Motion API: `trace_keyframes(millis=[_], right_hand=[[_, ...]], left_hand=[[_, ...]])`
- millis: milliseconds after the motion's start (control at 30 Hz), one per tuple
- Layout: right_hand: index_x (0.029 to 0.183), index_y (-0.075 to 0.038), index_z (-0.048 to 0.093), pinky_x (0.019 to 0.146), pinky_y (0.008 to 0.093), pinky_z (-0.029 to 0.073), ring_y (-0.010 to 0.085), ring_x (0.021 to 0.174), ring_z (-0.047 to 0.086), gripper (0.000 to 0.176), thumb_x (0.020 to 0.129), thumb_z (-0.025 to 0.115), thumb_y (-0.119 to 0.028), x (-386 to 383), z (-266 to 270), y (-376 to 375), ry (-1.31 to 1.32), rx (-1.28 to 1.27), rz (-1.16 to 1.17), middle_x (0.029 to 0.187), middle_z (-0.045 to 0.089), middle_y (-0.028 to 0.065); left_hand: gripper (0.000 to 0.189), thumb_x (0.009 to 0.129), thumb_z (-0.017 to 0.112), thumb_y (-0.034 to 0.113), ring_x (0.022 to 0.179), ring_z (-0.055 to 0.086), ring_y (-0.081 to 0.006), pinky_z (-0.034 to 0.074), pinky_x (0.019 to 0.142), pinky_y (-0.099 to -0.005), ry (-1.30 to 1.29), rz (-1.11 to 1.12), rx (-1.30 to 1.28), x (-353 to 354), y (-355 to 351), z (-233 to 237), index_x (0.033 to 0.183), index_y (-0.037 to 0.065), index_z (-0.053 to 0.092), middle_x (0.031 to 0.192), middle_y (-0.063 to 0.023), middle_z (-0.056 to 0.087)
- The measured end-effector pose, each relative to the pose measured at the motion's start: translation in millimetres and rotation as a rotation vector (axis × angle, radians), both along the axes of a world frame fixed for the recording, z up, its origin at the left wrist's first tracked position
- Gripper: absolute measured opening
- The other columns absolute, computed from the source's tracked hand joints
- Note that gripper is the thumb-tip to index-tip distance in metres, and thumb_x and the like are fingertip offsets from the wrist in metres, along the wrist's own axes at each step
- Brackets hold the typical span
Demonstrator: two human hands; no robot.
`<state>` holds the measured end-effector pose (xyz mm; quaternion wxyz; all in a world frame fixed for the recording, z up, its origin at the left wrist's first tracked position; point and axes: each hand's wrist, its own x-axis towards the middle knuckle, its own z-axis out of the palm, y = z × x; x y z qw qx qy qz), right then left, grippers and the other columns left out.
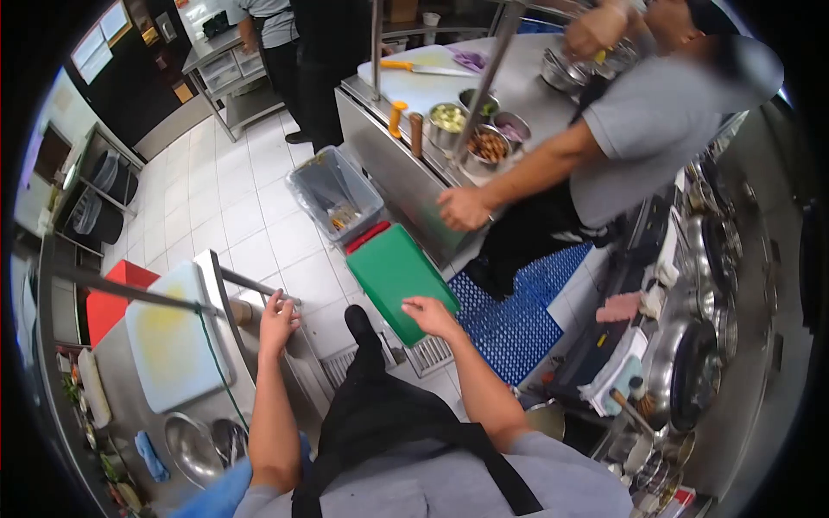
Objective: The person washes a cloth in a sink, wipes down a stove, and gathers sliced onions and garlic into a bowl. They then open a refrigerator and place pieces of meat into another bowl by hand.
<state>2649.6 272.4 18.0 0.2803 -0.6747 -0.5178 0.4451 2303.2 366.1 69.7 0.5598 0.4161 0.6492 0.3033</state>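
My left hand (279, 322) is raised beside the steel counter on the left, its fingers loosely bent and apart, holding nothing. It is nearest to the metal rail (250, 283) at that counter's edge. My right hand (429, 316) overlaps the near part of a flat green rectangular panel (394, 272), fingers loosely bent with nothing seen in them. A strip of red (366, 236) shows at the panel's far edge. Just beyond stands a grey bin (350, 188) with a clear liner and some scraps inside.
At the right, a co-worker (639, 129) leans over a counter holding bowls of chopped food (448, 117) and a yellow-handled knife (440, 69). A blue perforated mat (518, 319) covers floor there. Pans (686, 371) line the far right. A white cutting board (177, 341) lies left.
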Motion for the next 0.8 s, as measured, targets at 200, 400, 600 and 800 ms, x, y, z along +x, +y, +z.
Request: trace_keyframes(millis=[200, 400, 600, 800], right_hand=[[0.115, 0.0, 0.066, 0.072, 0.0275, 0.051, 0.0142, 0.08, 0.067, 0.037, 0.092, 0.063, -0.029, -5.2, -35.9, 91.6, 0.121, -0.209, -0.195, 0.096, 0.071, 0.009], [0.117, -0.001, 0.065, 0.071, 0.0279, 0.051, 0.0136, 0.08, 0.067, 0.039, 0.091, 0.063, -0.029, -50.3, -65.6, 237.3, 0.135, -0.243, -0.076, 0.095, 0.07, 0.0082], [0.124, 0.0, 0.06, 0.072, 0.0263, 0.05, 0.0124, 0.082, 0.065, 0.04, 0.093, 0.062, -0.026, -119.3, -36.5, 375.5, 0.212, -0.186, 0.148, 0.097, 0.069, 0.0054], [0.125, 0.002, 0.059, 0.073, 0.0264, 0.05, 0.0114, 0.084, 0.064, 0.042, 0.093, 0.062, -0.026, -174.2, -3.6, 486.3, 0.298, -0.205, 0.231, 0.097, 0.068, 0.0047]], left_hand=[[0.054, 0.093, 0.059, 0.024, 0.079, 0.062, -0.0155, 0.051, 0.063, -0.0297, 0.074, -0.108, -0.142, -5.6, 139.9, -33.4, 0.14, 0.003, 0.044, 0.098, -0.0092, 0.066], [0.059, 0.087, 0.057, 0.041, 0.106, 0.063, -0.0329, 0.047, 0.094, -0.0379, 0.473, -0.533, -0.13, -53.5, 243.7, -8.4, 0.133, 0.004, 0.054, 0.116, -0.0168, 0.066], [0.059, 0.085, 0.064, 0.036, 0.111, 0.061, -0.0343, 0.047, 0.096, -0.0388, 0.51, -0.346, -0.076, -112.9, 303.7, 26.8, 0.134, 0.004, 0.053, 0.12, -0.0192, 0.064], [0.061, 0.084, 0.067, 0.03, 0.108, 0.062, -0.0319, 0.049, 0.092, -0.0386, 0.422, -0.135, -0.079, -169.5, 361.2, 24.5, 0.137, 0.004, 0.05, 0.124, -0.0197, 0.062]])
